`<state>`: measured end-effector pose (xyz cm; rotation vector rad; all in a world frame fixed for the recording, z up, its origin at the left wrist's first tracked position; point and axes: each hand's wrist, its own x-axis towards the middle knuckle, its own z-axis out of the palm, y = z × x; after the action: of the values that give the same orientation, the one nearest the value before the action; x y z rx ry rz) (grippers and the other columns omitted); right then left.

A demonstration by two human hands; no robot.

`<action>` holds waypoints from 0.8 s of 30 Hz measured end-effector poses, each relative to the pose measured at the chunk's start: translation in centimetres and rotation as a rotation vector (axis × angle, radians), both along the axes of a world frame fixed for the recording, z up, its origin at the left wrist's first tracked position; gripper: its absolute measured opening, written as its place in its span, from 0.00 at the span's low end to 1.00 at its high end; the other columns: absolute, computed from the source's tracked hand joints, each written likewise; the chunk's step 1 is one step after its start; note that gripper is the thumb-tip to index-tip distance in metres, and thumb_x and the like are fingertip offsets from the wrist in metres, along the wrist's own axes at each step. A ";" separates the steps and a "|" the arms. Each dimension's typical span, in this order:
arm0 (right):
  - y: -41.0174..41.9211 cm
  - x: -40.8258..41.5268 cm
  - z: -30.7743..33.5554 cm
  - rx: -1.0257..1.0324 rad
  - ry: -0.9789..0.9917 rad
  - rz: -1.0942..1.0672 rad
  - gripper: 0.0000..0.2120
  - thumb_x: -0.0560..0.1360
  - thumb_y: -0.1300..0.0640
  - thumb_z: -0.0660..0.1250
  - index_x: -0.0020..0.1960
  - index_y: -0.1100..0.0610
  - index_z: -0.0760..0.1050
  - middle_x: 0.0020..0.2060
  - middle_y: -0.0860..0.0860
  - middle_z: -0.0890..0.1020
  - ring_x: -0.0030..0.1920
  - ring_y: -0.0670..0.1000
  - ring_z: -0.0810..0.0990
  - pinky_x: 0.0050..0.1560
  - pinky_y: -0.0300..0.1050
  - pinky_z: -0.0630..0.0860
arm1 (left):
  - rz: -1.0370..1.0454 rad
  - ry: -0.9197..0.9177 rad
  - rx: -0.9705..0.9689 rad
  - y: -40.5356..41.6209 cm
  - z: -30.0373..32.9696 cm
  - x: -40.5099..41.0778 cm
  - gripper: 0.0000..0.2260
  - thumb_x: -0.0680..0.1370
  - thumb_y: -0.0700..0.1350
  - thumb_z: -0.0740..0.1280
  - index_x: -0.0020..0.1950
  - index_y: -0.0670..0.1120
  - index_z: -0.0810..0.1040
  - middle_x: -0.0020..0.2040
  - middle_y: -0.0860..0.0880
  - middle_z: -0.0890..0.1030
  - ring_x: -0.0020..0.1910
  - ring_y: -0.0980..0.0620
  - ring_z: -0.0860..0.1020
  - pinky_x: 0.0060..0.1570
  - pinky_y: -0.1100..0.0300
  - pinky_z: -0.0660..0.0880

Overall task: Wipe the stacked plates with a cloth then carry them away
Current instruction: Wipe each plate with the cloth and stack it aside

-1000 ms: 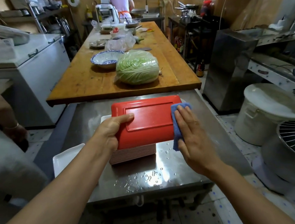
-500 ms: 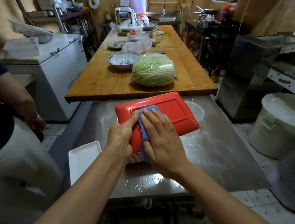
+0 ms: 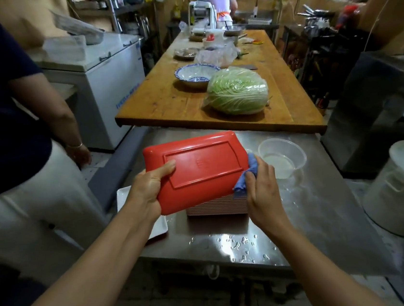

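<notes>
The top plate, red and turned bottom-up, sits tilted on the stack of plates near the middle of the steel table. The left hand grips its near-left corner, thumb lying across the underside and the fingers hidden beneath the rim. The right hand pinches a bunched blue cloth against the plate's right edge, so both grips are closed on something.

The plates look like stiff, light moulded plastic (melamine, I would guess), unlikely to bend and not especially fragile. Water beads on the table's near side suggest the plates may be damp and slick, so a thumb-over, fingers-under hold at a corner seems sensible for wiping. The whole stack will weigh a good deal more; I would take it from underneath at both short ends, since smooth plates could slide sideways if tipped.

A clear tub stands just right of the stack, a white tray to its left, and a bystander waits at far left.
</notes>
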<state>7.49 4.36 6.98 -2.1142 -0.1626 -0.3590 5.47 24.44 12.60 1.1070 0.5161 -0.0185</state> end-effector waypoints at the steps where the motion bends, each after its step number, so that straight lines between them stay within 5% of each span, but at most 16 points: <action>1: 0.3 0.2 -0.2 0.029 0.011 0.005 0.15 0.81 0.60 0.53 0.66 0.57 0.65 0.55 0.53 0.71 0.55 0.49 0.71 0.56 0.46 0.71 | 0.009 -0.001 0.003 0.5 -0.1 -0.1 0.07 0.72 0.39 0.70 0.48 0.48 0.76 0.42 0.43 0.82 0.37 0.45 0.81 0.25 0.54 0.79; 5: 2.0 0.9 -0.1 0.073 0.015 -0.041 0.07 0.80 0.63 0.55 0.51 0.53 0.68 0.38 0.46 0.76 0.39 0.43 0.76 0.38 0.29 0.67 | 0.074 -0.040 0.025 3.2 -0.3 -0.6 0.08 0.73 0.40 0.70 0.50 0.49 0.75 0.48 0.42 0.81 0.44 0.42 0.80 0.39 0.49 0.79; 8: 3.3 1.7 -0.1 0.061 0.052 -0.033 0.05 0.80 0.62 0.56 0.51 0.53 0.68 0.44 0.50 0.76 0.44 0.47 0.74 0.43 0.38 0.65 | 0.165 -0.130 0.127 5.7 -0.3 -0.8 0.09 0.72 0.41 0.71 0.48 0.51 0.75 0.46 0.46 0.82 0.43 0.47 0.82 0.42 0.50 0.79; 11: 4.6 2.4 -0.3 0.079 0.100 0.012 0.06 0.80 0.60 0.55 0.54 0.53 0.69 0.47 0.51 0.76 0.45 0.49 0.73 0.39 0.36 0.62 | 0.242 -0.251 0.642 8.3 -1.1 -1.1 0.08 0.71 0.43 0.74 0.45 0.51 0.77 0.40 0.54 0.81 0.36 0.60 0.81 0.37 0.64 0.77; 16: 6.6 2.8 -0.8 0.092 0.119 0.057 0.08 0.81 0.59 0.56 0.57 0.51 0.70 0.48 0.49 0.77 0.45 0.48 0.75 0.44 0.36 0.67 | 0.009 -0.427 1.577 10.5 -6.0 -1.3 0.11 0.68 0.46 0.78 0.45 0.44 0.82 0.36 0.48 0.81 0.32 0.50 0.77 0.34 0.62 0.71; 20: 7.0 2.7 -1.4 0.108 0.133 0.032 0.08 0.80 0.59 0.56 0.56 0.50 0.70 0.43 0.44 0.76 0.42 0.40 0.75 0.39 0.25 0.68 | -0.278 -0.479 1.748 10.9 -10.4 -0.8 0.11 0.64 0.33 0.77 0.45 0.40 0.83 0.40 0.42 0.84 0.36 0.42 0.82 0.30 0.51 0.79; 24: 6.9 3.0 -1.8 0.110 0.146 -0.002 0.09 0.80 0.60 0.56 0.57 0.52 0.71 0.42 0.42 0.75 0.41 0.36 0.74 0.38 0.23 0.68 | -0.355 -0.483 1.839 11.2 -13.6 -0.9 0.14 0.62 0.32 0.77 0.44 0.42 0.83 0.40 0.47 0.84 0.34 0.45 0.81 0.23 0.56 0.76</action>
<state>10.44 11.26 5.23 -2.0231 -0.0549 -0.2090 4.54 35.61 -0.98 2.8696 -0.3027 0.4938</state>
